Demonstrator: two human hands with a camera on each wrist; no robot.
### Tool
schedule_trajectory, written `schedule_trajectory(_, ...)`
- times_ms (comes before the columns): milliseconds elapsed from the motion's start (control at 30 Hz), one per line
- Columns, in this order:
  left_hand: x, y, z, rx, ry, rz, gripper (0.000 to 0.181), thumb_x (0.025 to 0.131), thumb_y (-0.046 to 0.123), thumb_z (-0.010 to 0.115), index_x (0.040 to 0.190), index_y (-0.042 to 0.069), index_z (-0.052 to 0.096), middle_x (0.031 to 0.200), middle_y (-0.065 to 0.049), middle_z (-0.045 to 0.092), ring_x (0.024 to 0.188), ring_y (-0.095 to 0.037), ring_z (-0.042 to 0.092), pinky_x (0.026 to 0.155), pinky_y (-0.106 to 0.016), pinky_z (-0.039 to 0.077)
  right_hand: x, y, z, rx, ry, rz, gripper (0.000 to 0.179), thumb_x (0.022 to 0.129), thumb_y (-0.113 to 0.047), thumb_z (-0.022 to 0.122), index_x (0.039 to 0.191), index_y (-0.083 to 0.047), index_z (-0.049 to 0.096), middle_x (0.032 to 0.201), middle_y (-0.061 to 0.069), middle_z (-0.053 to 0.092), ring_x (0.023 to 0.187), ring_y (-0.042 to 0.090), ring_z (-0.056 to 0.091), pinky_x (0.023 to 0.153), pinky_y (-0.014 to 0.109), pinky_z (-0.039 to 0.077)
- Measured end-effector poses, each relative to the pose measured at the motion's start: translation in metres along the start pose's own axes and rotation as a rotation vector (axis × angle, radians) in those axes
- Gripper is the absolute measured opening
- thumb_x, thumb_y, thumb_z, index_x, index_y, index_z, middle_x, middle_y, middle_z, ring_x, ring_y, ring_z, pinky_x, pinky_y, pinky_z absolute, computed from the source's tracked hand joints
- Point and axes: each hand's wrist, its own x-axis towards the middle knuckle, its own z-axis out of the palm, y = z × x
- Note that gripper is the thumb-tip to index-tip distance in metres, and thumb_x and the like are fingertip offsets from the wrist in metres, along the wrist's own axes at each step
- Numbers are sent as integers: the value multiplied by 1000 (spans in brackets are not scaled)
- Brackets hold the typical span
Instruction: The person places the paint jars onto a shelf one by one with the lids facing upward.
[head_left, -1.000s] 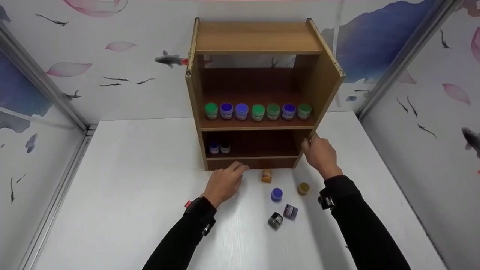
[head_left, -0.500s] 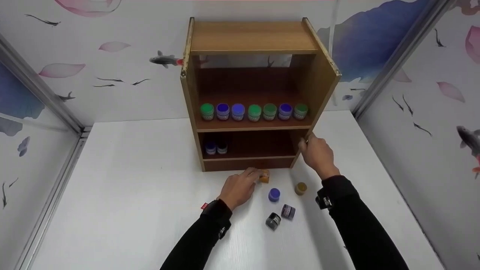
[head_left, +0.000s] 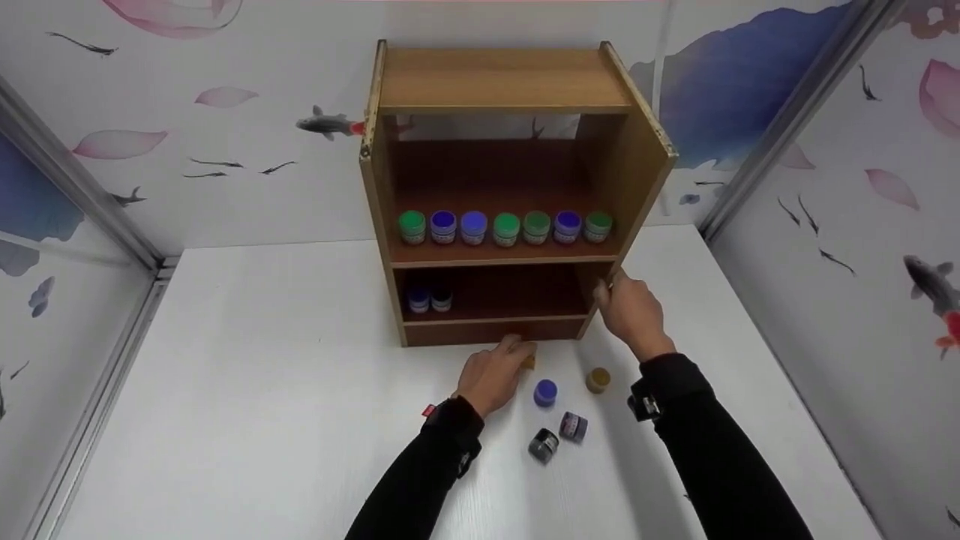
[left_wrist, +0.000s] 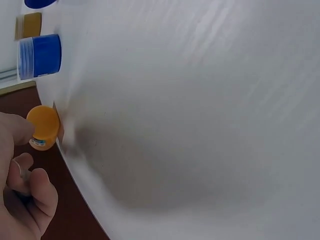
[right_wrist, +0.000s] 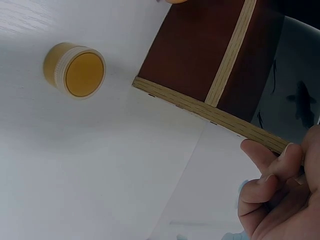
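Observation:
My left hand [head_left: 491,375] is at the small orange paint jar [left_wrist: 44,122], just in front of the wooden shelf unit's [head_left: 480,333] base board. In the left wrist view a fingertip touches the jar's lid, while other fingers curl below; the head view shows only a sliver of jar. My right hand [head_left: 634,311] grips the front edge of the unit's right side panel [right_wrist: 210,114], fingers bent around it. On the white table nearby are a blue jar [head_left: 545,392], an ochre jar [right_wrist: 82,72], a purple jar [head_left: 574,426] and a black-lidded jar [head_left: 544,445] on its side.
Several green- and blue-lidded jars [head_left: 506,229] line the upper shelf. Two dark-lidded jars [head_left: 430,301] stand at the left of the lower shelf. Patterned wall panels [head_left: 247,150] enclose the white table [head_left: 262,360] at the back and sides.
My left hand has moved right along the base board and closed over the orange jar, now mostly hidden in the head view. The right hand has kept its grip; the view shifted slightly.

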Motion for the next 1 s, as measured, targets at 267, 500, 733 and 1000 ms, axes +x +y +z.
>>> schedule_trajectory(267, 6, 2, 6, -35, 0, -44, 38, 92, 15, 66, 128, 25, 63, 129, -4, 61, 72, -16, 65, 59, -28, 52, 1, 0, 2, -8, -3, 15, 37, 102, -29, 39, 98, 3, 59, 81, 17, 67, 63, 22, 57, 54, 34, 43)
schedule_trajectory(500, 10, 7, 10, -66, -12, -58, 33, 90, 22, 70, 123, 24, 65, 122, -5, 63, 67, -18, 63, 55, -28, 49, 1, 1, 2, -11, -1, 24, 37, 102, -28, 40, 101, 3, 60, 85, 19, 68, 67, 24, 60, 55, 36, 44)
schedule_trajectory(733, 7, 3, 11, -56, 0, -81, 28, 91, 20, 68, 119, 25, 67, 110, -5, 65, 62, -17, 59, 54, -28, 47, 0, 0, 1, -13, 2, 27, 35, 101, -29, 40, 98, 0, 59, 82, 16, 67, 67, 23, 58, 57, 37, 44)
schedule_trajectory(1000, 5, -3, 9, -63, -19, -94, 32, 89, 25, 71, 121, 26, 67, 111, -6, 67, 63, -17, 60, 57, -29, 50, 0, 0, 0, -10, 3, 10, 34, 102, -29, 39, 100, 0, 58, 83, 18, 67, 69, 25, 60, 60, 42, 46)
